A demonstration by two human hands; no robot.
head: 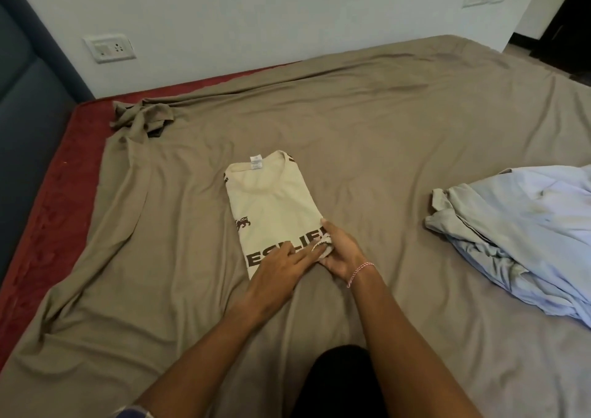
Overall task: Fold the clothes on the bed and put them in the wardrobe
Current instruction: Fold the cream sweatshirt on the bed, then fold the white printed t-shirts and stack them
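Observation:
A cream T-shirt (271,203) with dark brown lettering lies folded into a narrow rectangle in the middle of the bed, collar and white label pointing away from me. My left hand (281,267) rests flat on its near edge, fingers stretched across the lettering. My right hand (340,251), with a red-and-white thread at the wrist, grips the shirt's near right corner, where the cloth bunches under the thumb. A pale blue garment (524,235) lies crumpled at the right side of the bed.
The brown bedsheet (383,123) is loose and wrinkled, bunched at the far left corner (140,118), exposing the red mattress (57,168). A dark headboard (28,97) stands at the left. A white wall with a socket (110,48) runs behind; a dark doorway (566,14) is at the far right.

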